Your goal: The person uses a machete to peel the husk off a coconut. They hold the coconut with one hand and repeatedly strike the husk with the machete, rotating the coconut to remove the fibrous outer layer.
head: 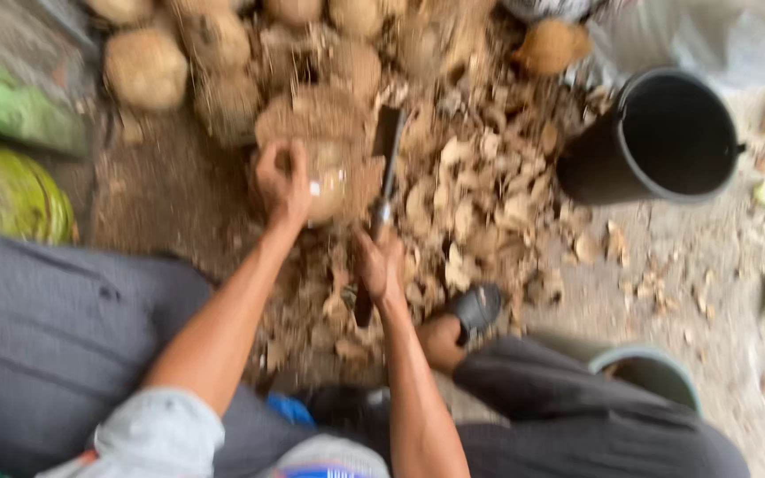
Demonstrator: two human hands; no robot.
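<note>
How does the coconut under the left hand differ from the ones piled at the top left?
The held coconut looks pale and partly stripped, with the left hand on it and the blade beside it; the piled coconuts keep brown fibrous husk and lie untouched. The held one sits on a block amid husk scraps; the pile rests further off. The right hand grips the blade's handle. Both are roundish; blur hides detail.

Left arm: bare, stretched toward frame centre.
Left hand [282,181]: fingers curled closed, set upper centre.
Right arm: bare, raised from bottom centre.
Right hand [379,262]: clenched in a fist, seen just below centre.
</note>
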